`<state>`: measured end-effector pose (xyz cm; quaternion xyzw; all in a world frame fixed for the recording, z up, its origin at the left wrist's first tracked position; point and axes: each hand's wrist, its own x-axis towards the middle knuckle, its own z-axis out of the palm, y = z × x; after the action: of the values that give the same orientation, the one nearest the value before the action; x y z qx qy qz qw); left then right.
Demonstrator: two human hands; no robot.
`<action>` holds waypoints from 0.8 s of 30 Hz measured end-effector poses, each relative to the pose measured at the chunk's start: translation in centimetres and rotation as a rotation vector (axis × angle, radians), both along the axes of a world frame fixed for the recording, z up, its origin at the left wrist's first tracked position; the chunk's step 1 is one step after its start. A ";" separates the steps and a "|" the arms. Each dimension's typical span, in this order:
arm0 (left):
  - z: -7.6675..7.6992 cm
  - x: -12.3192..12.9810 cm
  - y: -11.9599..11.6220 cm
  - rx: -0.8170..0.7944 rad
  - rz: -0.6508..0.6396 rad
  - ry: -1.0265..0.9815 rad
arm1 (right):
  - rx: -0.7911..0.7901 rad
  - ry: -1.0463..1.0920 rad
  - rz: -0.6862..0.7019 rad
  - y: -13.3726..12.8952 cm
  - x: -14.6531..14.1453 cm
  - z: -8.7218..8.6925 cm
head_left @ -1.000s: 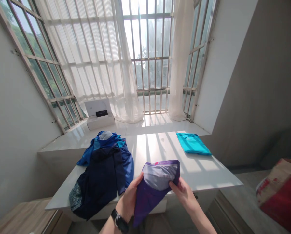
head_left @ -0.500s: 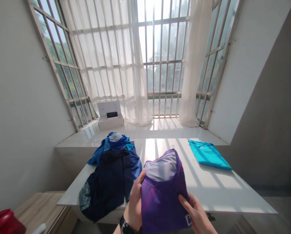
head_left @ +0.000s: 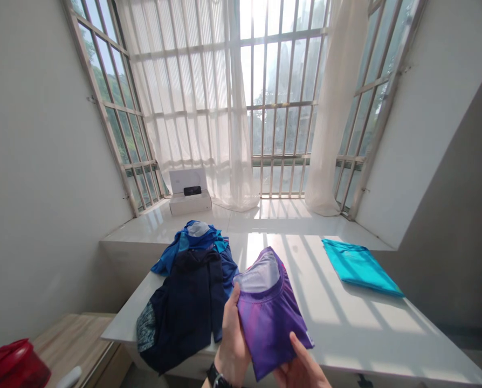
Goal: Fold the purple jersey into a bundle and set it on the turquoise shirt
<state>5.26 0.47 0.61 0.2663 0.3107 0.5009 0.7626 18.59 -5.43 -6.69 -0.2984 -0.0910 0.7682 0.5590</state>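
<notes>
A purple shirt [head_left: 269, 318], folded into a compact shape with its collar and pale inner lining at the top, is held up over the table's front edge. My left hand [head_left: 233, 337], a dark watch on its wrist, grips the shirt's left side with the thumb on top. At the lower right corner my right hand [head_left: 300, 364] pinches the cloth, thumb above and fingers beneath. Dark navy clothing [head_left: 184, 307] lies just left of my left hand, partly hanging over the edge. Behind it are blue garments [head_left: 198, 231] in a loose pile.
A folded turquoise garment [head_left: 362, 267] lies on the right of the white table [head_left: 346, 328]. On the window ledge stands an open white box [head_left: 190, 203] with a black object in it. A red object [head_left: 16, 366] and a wooden cabinet [head_left: 71, 339] are at lower left.
The purple shirt has tilted, with its lower end swung to the right. My right hand has shifted lower and to the left along its bottom edge. The camera view has turned slightly left.
</notes>
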 end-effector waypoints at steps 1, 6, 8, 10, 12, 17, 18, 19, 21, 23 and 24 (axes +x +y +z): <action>0.2 0.0 0.1 -0.062 -0.013 -0.061 | -0.030 -0.024 -0.007 0.2 -0.1 0.1; -0.2 -0.5 0.1 -0.213 0.048 -0.230 | -0.092 -0.040 -0.049 1.2 -0.6 0.4; -0.8 -0.7 0.2 -0.195 0.074 -0.239 | -0.077 -0.026 -0.033 1.4 -0.9 0.9; -1.3 -0.9 0.4 -0.171 0.072 -0.246 | -0.054 -0.025 -0.028 1.5 -1.3 1.7; -1.6 -1.0 0.6 -0.171 0.045 -0.255 | -0.034 -0.052 -0.042 1.6 -1.7 2.4; -1.2 -0.6 0.8 -0.243 0.048 -0.331 | -0.009 -0.139 -0.115 1.9 -1.8 3.1; -1.2 -0.4 0.8 -0.262 0.071 -0.344 | -0.003 -0.153 -0.131 2.0 -1.6 3.4; -1.2 -0.2 0.8 -0.283 0.099 -0.351 | 0.008 -0.169 -0.143 2.1 -1.5 3.7; -1.5 0.4 1.0 -0.317 0.163 -0.352 | 0.037 -0.201 -0.164 2.2 -1.0 4.7; -1.8 0.8 1.4 -0.319 0.198 -0.354 | 0.064 -0.221 -0.171 2.3 -0.6 6.0; -2.1 1.0 1.6 -0.307 0.199 -0.356 | 0.069 -0.222 -0.172 2.3 -0.4 6.5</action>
<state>6.31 2.11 -1.45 0.0228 0.2686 0.5595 0.7838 18.16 -3.14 -0.15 -0.3690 -0.1526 0.6761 0.6193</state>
